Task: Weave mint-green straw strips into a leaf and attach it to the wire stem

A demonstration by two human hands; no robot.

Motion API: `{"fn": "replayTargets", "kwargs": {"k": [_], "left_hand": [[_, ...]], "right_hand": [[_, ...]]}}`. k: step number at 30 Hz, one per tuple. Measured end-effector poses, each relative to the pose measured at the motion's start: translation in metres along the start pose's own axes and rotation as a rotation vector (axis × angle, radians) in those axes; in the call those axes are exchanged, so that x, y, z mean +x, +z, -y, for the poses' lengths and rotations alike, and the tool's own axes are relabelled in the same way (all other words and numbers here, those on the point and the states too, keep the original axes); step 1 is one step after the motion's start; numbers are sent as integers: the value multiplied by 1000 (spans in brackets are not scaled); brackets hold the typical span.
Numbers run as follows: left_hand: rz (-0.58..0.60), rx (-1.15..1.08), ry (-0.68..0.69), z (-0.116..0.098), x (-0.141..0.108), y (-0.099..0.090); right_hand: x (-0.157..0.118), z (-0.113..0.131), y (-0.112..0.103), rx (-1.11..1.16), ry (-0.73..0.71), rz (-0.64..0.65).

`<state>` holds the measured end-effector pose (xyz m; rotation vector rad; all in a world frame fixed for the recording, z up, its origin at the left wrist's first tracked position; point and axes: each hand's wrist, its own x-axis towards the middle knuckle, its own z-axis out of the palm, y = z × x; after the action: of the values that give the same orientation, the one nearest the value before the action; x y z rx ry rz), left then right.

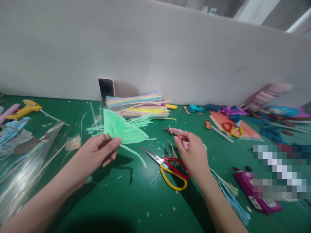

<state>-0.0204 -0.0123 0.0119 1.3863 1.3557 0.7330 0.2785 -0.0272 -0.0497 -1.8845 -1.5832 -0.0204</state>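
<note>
My left hand point(103, 149) pinches a mint-green leaf shape point(119, 127) made of fuzzy pipe cleaners laid side by side. A loose green pipe-cleaner stem point(134, 153) hangs from its lower edge. My right hand point(193, 150) has its fingers curled round a small pink hot glue gun point(175, 130), whose metal tip points left; the hand covers much of the handle. Between my hands, scissors point(160, 160) with one red and one yellow handle lie slightly parted on the green table point(136, 202). A tangle of thin strands is partly under the scissors' handles.
Behind the leaf, bundled coloured pipe cleaners point(138, 105) lie before a phone point(106, 90) leaning on the white partition point(155, 48). A yellow glue gun point(26, 108) and clear plastic sleeves point(26, 174) are left. Another scissors point(233, 128) and a magenta pouch point(254, 191) are right.
</note>
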Motion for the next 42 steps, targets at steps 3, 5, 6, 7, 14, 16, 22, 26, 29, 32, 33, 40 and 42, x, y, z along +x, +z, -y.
{"fn": "replayTargets", "kwargs": {"k": [3, 5, 6, 7, 14, 16, 22, 26, 29, 32, 33, 40, 42], "left_hand": [[35, 17, -5, 1, 2, 2], [80, -9, -29, 0, 3, 3], [100, -18, -32, 0, 3, 3], [114, -22, -30, 0, 3, 3], [143, -91, -9, 4, 5, -2], [145, -118, -3, 4, 4, -3], [172, -186, 21, -2, 3, 2], [164, -184, 32, -5, 2, 2], [147, -224, -16, -5, 1, 0], [158, -294, -63, -6, 0, -1], [164, -313, -65, -6, 0, -1], [126, -330, -52, -10, -1, 1], [127, -340, -38, -11, -2, 1]], "right_hand": [[9, -34, 11, -311, 147, 98], [11, -45, 22, -320, 183, 133], [11, -47, 27, -311, 193, 138], [12, -48, 32, -296, 200, 132], [16, -40, 31, -92, 304, 73], [15, -37, 24, 5, 358, 41], [1, -4, 9, 321, 333, 24], [-9, 17, 4, 509, 219, 41], [-15, 25, 2, 574, 173, 22], [-20, 30, 2, 612, 146, 40], [-21, 32, 3, 613, 131, 47], [-25, 34, 4, 597, 74, 4], [-26, 35, 3, 578, 71, -21]]}}
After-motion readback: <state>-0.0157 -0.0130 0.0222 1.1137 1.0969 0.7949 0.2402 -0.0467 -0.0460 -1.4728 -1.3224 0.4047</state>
